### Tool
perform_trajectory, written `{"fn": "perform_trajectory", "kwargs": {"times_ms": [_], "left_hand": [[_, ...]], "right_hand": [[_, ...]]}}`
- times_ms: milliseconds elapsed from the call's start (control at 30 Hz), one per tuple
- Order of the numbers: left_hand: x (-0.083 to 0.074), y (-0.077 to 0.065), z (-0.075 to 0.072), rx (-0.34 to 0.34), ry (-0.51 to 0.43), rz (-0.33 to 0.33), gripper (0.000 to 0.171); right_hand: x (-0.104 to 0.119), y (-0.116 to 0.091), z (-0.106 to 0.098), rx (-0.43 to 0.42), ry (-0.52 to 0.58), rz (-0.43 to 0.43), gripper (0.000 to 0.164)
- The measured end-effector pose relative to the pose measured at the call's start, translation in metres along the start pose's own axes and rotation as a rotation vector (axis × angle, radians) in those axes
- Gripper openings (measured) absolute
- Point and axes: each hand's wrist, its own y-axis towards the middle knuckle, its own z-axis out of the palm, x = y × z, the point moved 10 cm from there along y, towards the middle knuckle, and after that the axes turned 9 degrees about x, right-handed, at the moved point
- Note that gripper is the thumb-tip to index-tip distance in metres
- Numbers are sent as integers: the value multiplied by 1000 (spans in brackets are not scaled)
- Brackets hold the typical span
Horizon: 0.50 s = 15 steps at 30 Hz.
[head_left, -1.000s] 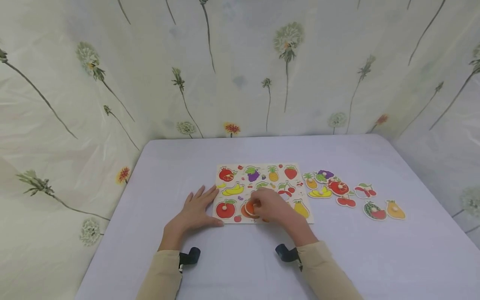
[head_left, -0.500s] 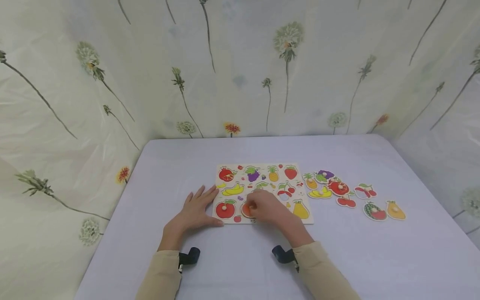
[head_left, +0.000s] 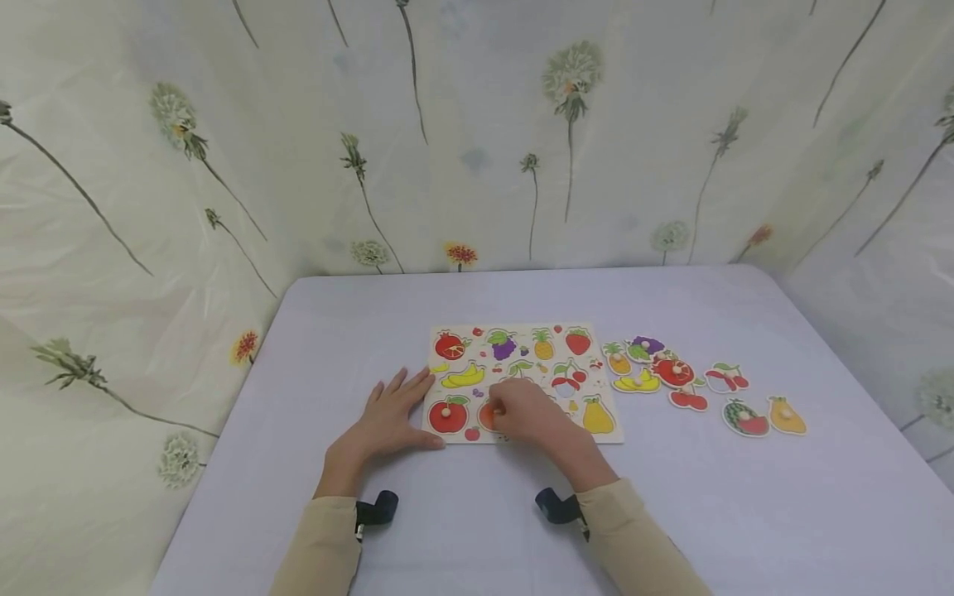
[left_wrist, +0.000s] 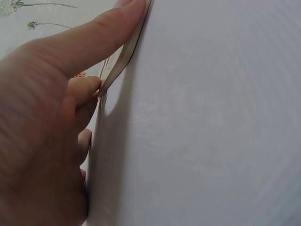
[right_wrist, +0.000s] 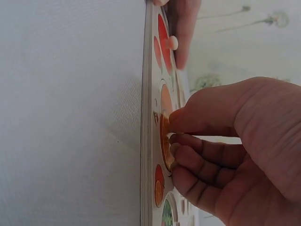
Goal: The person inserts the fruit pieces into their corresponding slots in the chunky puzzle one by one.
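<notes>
A cream fruit puzzle board (head_left: 436, 333) lies on the table. My left hand (head_left: 391, 416) rests at its left edge, fingers spread; in the left wrist view the thumb (left_wrist: 106, 40) lies along the board's edge. My right hand (head_left: 531, 411) is over the board's front row, largely covering an orange puzzle piece (head_left: 487, 417). In the right wrist view its thumb and fingers pinch at the middle of that orange piece (right_wrist: 165, 141), which lies close against the board; the fingers hide its knob. Left of it, an apple piece (head_left: 447, 415) with a pale knob sits in the board.
Loose knobbed pieces lie right of the board: pineapple (head_left: 617, 359), grapes (head_left: 648, 346), bananas (head_left: 636, 382), pomegranate (head_left: 673, 372) and cherries (head_left: 688, 400) bunched together. Farther right are watermelon (head_left: 745, 420) and pear (head_left: 787, 416). A flowered curtain (head_left: 477, 165) stands behind the table.
My right hand has shifted slightly left with the orange piece, which was tilted and offset over the board and now lies lower against it. The left hand has stayed put.
</notes>
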Motion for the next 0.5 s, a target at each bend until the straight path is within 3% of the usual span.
{"fn": "perform_trajectory", "kwargs": {"times_ms": [500], "left_hand": [[5, 3, 3, 0, 6, -1, 110]], "right_hand": [[1, 0, 0, 3, -11, -13, 14]]}}
